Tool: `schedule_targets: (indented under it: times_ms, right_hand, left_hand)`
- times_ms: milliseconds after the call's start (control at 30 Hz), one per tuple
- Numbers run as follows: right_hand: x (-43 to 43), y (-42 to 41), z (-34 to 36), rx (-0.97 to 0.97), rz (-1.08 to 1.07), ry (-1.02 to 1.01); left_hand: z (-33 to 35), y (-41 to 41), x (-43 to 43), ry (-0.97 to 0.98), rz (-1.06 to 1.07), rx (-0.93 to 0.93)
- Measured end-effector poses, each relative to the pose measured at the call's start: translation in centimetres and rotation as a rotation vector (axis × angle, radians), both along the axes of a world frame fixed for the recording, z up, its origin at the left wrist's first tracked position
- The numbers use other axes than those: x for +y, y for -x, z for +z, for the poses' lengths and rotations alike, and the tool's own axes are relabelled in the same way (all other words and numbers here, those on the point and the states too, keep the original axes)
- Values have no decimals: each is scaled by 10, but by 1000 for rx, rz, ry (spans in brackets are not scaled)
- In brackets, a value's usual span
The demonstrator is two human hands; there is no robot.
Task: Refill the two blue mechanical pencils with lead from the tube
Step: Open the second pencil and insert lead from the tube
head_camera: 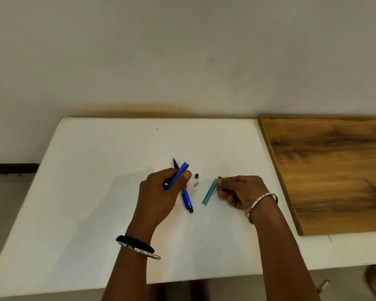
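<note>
Two bare forearms show from the 6 o'clock edge. Behind the left grip (pixel 161 192), the wrist carries a thick black band (pixel 135 243) and, touching it on the elbow side, a thin silver bangle (pixel 139 251) studded with small stones. Behind the right grip (pixel 241 192), at 4 o'clock, sits a single studded bangle (pixel 263 204), silver and sparkling.

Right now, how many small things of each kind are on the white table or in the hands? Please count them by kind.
Blue mechanical pencils: 2 (held pencil in the left hand; lying pencil on the white table)
Teal lead tube: 1, held by the right hand
Small black cap: 1
Small grey piece: 1
Total: 5
</note>
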State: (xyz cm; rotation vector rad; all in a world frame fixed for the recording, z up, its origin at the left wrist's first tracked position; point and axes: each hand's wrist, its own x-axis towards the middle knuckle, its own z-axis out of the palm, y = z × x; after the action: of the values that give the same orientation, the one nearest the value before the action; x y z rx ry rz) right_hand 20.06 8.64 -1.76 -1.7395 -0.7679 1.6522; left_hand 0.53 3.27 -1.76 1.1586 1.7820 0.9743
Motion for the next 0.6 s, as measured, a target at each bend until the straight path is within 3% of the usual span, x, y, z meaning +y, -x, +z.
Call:
schedule_targets:
  times_ms: [200,600]
  right_hand:
    - [5,14,14,198,-217,-322]
    - [3,40,14,139,-159,-558]
  left_hand:
    - [1,0,1,9,-29,-11]
    - [-6,0,0,-5,-61,139]
